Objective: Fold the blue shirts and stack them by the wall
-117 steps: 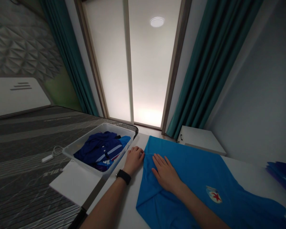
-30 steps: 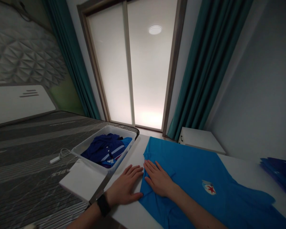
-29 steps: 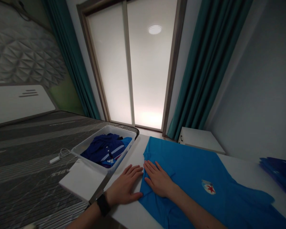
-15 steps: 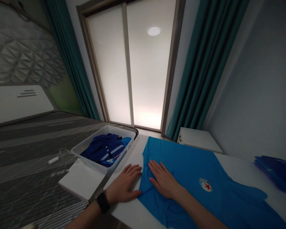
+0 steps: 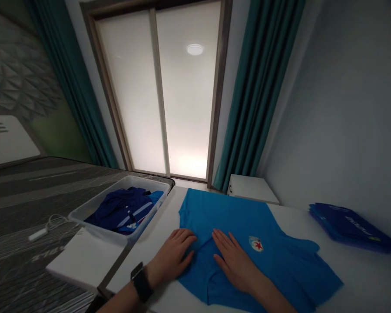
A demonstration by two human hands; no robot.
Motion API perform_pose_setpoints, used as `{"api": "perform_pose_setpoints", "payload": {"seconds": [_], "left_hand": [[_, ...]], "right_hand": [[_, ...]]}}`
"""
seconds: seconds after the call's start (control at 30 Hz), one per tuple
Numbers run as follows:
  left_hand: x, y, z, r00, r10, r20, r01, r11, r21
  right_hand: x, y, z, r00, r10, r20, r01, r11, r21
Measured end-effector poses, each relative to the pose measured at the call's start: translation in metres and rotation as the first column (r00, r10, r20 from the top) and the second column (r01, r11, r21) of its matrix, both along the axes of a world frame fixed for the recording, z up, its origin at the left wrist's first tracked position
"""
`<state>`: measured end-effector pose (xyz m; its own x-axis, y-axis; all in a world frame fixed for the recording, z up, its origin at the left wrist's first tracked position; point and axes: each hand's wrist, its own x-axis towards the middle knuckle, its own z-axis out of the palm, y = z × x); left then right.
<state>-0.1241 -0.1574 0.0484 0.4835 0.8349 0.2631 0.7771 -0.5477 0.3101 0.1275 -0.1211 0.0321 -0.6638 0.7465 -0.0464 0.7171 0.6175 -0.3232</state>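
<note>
A bright blue T-shirt with a small star badge lies spread on the white table. My left hand, with a dark watch on its wrist, rests flat at the shirt's left edge, fingertips on the cloth. Flat on the shirt just to the right of it lies my right hand, fingers stretched out, close to the badge. Neither hand grips anything.
A clear plastic bin holding dark blue clothes sits to the left on a lower white surface. A stack of folded dark blue garments lies at the table's far right. A dark mattress with a white cable is left; a white cabinet stands behind.
My right hand has slid rightward over the shirt toward the badge while my left hand stayed at the left edge. The view has swung right, showing the whole folded stack.
</note>
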Motion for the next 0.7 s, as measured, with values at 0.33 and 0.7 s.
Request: {"api": "perform_pose_setpoints", "payload": {"seconds": [0.33,0.7], "left_hand": [[0.056,0.026,-0.025,0.992,-0.02,-0.123,0.017,1.0,-0.025],[0.033,0.02,-0.036,0.982,-0.093,-0.163,0.091,0.996,-0.018]], "right_hand": [[0.055,-0.002,-0.008,0.98,-0.193,0.041,0.194,0.981,-0.01],[0.055,-0.023,-0.02,0.961,-0.269,0.066,0.267,0.963,0.035]]}}
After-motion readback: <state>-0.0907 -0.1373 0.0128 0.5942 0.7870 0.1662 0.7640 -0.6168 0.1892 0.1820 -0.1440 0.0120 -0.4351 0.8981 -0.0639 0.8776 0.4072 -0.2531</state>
